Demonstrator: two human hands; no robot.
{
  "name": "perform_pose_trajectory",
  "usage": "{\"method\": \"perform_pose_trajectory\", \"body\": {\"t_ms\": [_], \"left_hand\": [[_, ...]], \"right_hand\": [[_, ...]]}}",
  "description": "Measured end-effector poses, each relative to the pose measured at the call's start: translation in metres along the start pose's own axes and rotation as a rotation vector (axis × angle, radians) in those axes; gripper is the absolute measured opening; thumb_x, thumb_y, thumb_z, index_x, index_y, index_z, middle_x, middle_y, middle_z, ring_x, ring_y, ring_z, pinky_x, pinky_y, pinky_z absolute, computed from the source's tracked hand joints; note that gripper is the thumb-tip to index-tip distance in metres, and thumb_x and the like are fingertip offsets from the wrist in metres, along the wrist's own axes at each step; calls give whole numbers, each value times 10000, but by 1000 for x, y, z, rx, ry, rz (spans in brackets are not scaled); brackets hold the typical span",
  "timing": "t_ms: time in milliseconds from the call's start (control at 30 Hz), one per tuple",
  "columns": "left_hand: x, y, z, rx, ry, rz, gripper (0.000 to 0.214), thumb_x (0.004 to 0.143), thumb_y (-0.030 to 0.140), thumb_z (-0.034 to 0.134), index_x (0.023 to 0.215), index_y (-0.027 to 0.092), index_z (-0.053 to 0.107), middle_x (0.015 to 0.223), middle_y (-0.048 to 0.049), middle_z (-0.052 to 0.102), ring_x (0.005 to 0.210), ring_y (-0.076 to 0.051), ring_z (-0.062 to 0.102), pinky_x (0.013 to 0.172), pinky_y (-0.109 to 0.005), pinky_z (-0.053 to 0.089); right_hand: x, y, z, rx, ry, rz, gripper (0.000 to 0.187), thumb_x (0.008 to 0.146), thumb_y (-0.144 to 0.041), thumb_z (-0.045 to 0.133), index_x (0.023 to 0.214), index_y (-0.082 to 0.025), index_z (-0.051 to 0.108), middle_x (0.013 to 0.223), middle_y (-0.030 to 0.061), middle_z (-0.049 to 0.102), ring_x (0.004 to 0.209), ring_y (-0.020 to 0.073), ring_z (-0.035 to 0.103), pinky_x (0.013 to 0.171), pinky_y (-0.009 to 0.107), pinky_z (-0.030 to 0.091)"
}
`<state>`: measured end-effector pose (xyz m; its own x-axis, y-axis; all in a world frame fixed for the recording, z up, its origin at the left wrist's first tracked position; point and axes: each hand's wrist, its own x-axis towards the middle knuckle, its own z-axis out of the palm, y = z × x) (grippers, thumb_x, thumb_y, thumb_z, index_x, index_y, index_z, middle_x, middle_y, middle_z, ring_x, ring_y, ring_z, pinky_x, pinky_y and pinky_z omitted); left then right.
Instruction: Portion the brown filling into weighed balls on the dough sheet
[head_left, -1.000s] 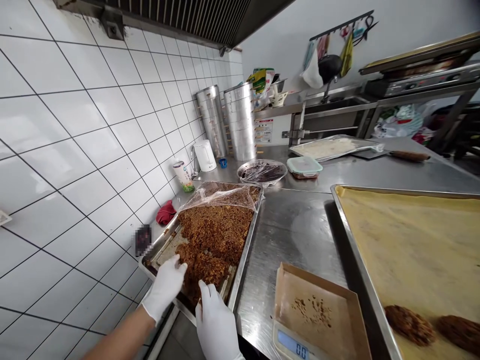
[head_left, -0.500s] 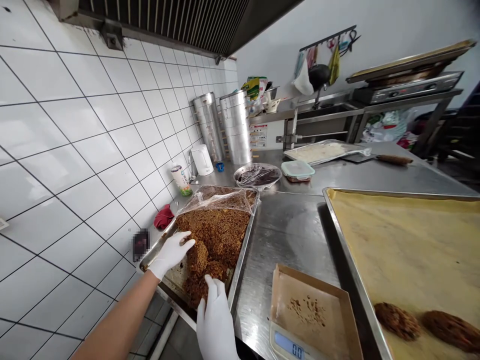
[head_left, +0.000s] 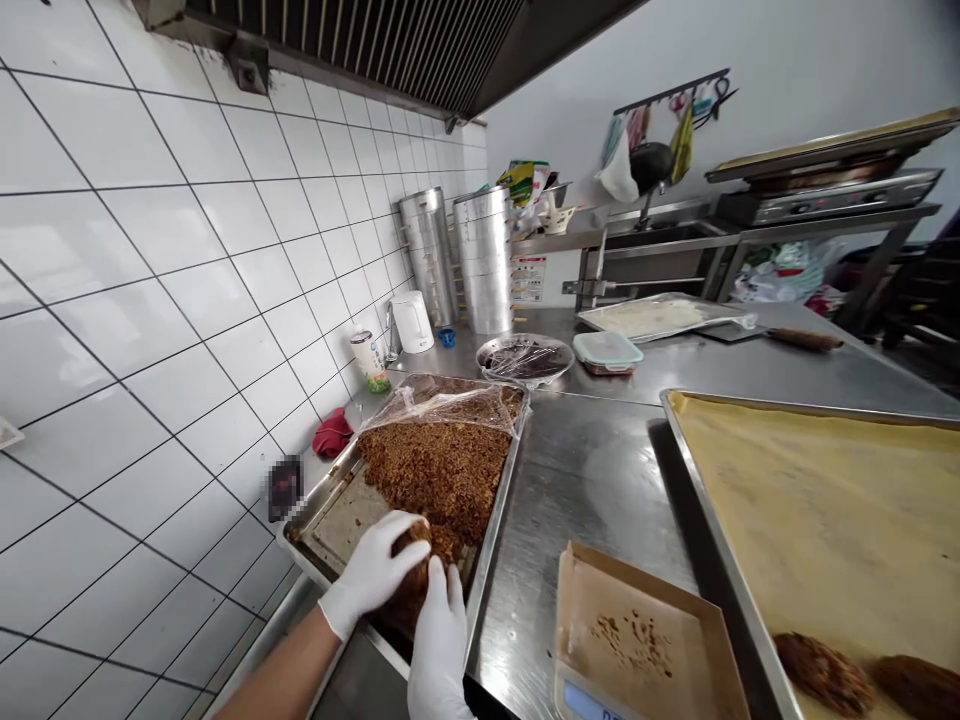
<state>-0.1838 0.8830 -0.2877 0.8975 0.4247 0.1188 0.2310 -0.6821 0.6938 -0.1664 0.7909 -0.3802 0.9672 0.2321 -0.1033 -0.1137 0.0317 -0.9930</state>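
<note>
A metal tray point(head_left: 327, 532) holds a large mass of brown, crumbly mixture point(head_left: 442, 465), with plastic film point(head_left: 427, 405) over its far end. At the near end, both white-gloved hands cup a darker clump of the mixture point(head_left: 409, 592). My left hand point(head_left: 377, 567) curls over its left and top side, thumb towards the right. Against its right side presses my right hand point(head_left: 441, 635), fingers pointing away from me and close together. The hands partly hide the clump.
Right of the tray, a shallow brown box point(head_left: 637, 590) with crumbs sits on a scale point(head_left: 585, 703). A paper-lined tray point(head_left: 825, 510) holds two brown patties point(head_left: 821, 672). Behind stand a film-covered bowl point(head_left: 525, 358), a lidded container point(head_left: 607, 352) and metal cylinders point(head_left: 481, 262).
My left hand has moved down and right from the main mass, bringing a piece of mixture onto the near clump. Both hands have closed in around it. The view has shifted slightly.
</note>
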Motion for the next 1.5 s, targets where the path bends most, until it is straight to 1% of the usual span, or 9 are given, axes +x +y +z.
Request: {"method": "perform_pose_trajectory", "body": {"t_ms": [167,367,600,800,933,1100,1233,1367,1500], "left_hand": [[-7,9,20,8,64,40,358,967,389,462,1235,273,670,1323,-81,633,1283,-223,536,1179,-422,387],[-3,-13,-6,-287,253,36,391,949,328,478,1321,285,590,1556,-39,437,1396,-216,457,1214,-407,346],[-11,-13,-7,-526,630,-110,372,944,398,475,1208,223,671,1369,-66,632,1341,-249,516,1233,-460,287],[-14,18,-26,-737,482,-37,441,927,451,494,1233,178,656,1362,-134,642,1288,-290,586,1160,-497,415],[-25,29,-46,-252,391,-42,503,818,407,706,1298,280,628,1457,-71,572,1404,-293,467,1247,-509,260],[-32,8,-17,-371,289,-173,757,802,394,729,1486,301,418,1557,-70,466,1451,-276,410,1239,-493,272],[-23,-8,6,-579,281,-222,702,780,382,744,1421,237,496,1475,-96,563,1389,-278,494,1221,-469,314],[-15,-6,7,-725,220,-204,614,773,397,740,1332,202,577,1369,-103,654,1315,-295,567,1170,-472,395],[-8,-5,-7,-627,399,-182,591,779,401,738,1310,201,575,1341,-103,666,1262,-291,607,1128,-473,441]], "right_hand": [[18,-24,7,290,4,243,607,891,-600,453,1323,-192,579,1117,101,754,1052,247,704,901,364,561],[13,-67,3,556,-128,433,714,775,-620,673,1272,-112,612,1188,163,731,1068,295,700,932,423,565],[-1,-94,12,744,-298,341,695,637,-333,880,1260,-213,597,1189,86,745,1096,278,692,1012,417,533],[6,-78,15,793,-315,355,708,608,-256,891,1238,-172,579,1181,119,745,1080,308,695,1035,489,509],[9,-78,11,839,-307,453,600,737,-379,799,1243,-128,597,1176,177,740,1006,343,720,941,536,559],[16,-87,8,859,-223,424,589,675,-327,833,1191,-113,647,1139,160,757,1013,328,718,956,480,560],[21,-87,8,813,-148,409,531,674,-287,813,1153,-114,663,1087,137,774,996,316,719,928,449,569],[29,-89,13,768,-137,376,479,674,-216,782,1130,-125,668,1078,114,776,1003,288,708,934,410,553],[38,-101,10,768,-301,394,509,693,-243,789,1178,-154,661,1155,114,754,1062,287,687,943,415,540]]}}
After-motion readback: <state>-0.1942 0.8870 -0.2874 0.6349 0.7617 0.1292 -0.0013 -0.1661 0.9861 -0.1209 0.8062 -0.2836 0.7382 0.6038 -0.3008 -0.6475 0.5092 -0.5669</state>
